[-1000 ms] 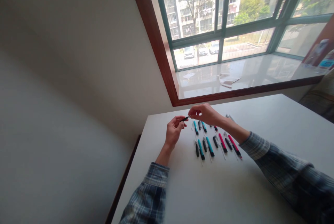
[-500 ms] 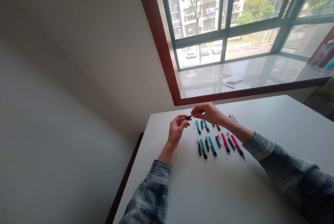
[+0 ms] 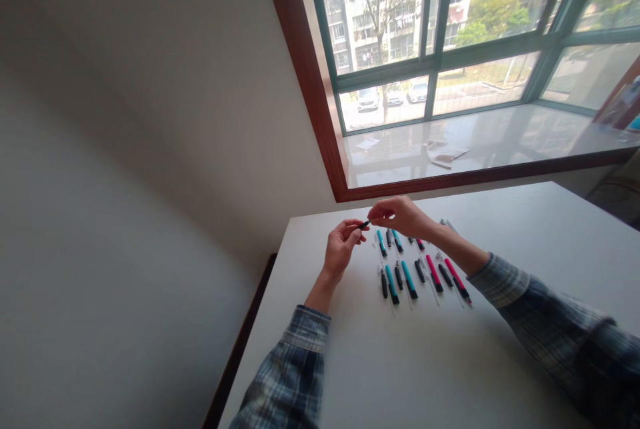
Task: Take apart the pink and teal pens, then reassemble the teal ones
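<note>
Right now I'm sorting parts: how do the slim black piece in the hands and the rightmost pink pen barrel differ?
The slim black piece is held in the left hand, with the right hand at its end; the rightmost pink pen barrel lies on the white table. The piece shows no pink; the barrel is bright pink with a black section. Both are narrow and elongated.

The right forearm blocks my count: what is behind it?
Beyond it, a pale grey piece shows; at its near edge, a pink piece's end. What it covers is hidden.
</note>
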Motion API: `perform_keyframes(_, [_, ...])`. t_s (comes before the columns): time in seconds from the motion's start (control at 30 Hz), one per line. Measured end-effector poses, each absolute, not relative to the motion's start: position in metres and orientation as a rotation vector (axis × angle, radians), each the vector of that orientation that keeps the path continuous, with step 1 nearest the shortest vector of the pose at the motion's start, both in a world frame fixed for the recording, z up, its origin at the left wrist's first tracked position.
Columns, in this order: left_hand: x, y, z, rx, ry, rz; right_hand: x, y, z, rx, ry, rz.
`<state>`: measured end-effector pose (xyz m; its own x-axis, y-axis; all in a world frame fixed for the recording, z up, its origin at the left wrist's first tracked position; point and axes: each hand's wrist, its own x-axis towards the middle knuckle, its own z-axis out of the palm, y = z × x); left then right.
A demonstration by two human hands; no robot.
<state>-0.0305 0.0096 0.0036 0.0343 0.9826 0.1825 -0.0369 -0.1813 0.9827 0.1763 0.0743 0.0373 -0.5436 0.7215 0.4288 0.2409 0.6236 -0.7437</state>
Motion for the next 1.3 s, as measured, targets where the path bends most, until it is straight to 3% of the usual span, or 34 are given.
perform_keyframes(0.4, [-0.029,0.009,0.007,1.351,1.126,1.378,0.176,0.068,0.044,-0.803,-2.182,0.661])
perform_keyframes(0.8, [-0.03,0.011,0.002,1.285,1.091,1.385,0.174,0.068,0.042,-0.831,-2.115,0.789])
perform_keyframes(1.3, [-0.024,0.007,0.013,1.352,1.125,1.451,0.17,0.064,0.042,-0.91,-2.252,0.499])
